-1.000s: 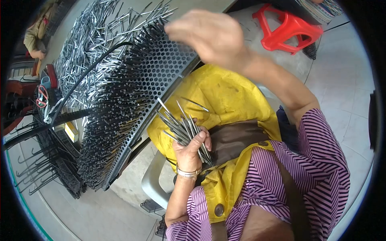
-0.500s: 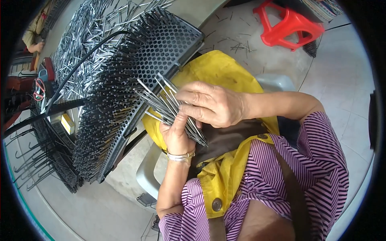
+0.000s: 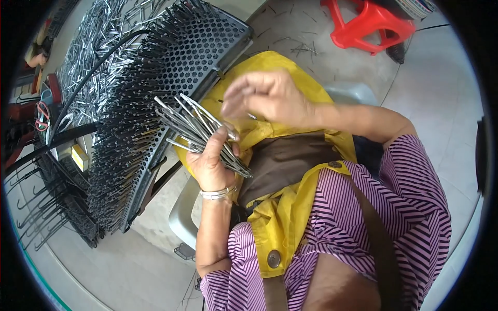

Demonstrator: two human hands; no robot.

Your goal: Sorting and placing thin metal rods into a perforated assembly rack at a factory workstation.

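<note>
My left hand [image 3: 210, 165] is closed round a bundle of thin metal rods [image 3: 194, 124], which fan out toward the upper left. To its upper right, my right hand [image 3: 272, 98] is off the bundle, over the yellow apron; its curled fingers are smeared by motion. Small rod-like tips show at its edges, but whether it grips a rod is unclear. Just left of both hands stands a tilted black perforated rack [image 3: 194, 65], its holes densely filled with dark rods [image 3: 129, 122] on the left and bare toward the right.
A heap of loose silvery rods [image 3: 88, 78] lies behind the rack. At lower left are black hooked wires [image 3: 39, 207] and a small yellow box [image 3: 79, 157]. A red stool [image 3: 368, 28] stands at upper right, with scattered rods [image 3: 303, 49] on the floor.
My right hand has come away from the bundle, moving up and slightly left. My left hand, still holding the rods, has shifted a little left and up in the picture.
</note>
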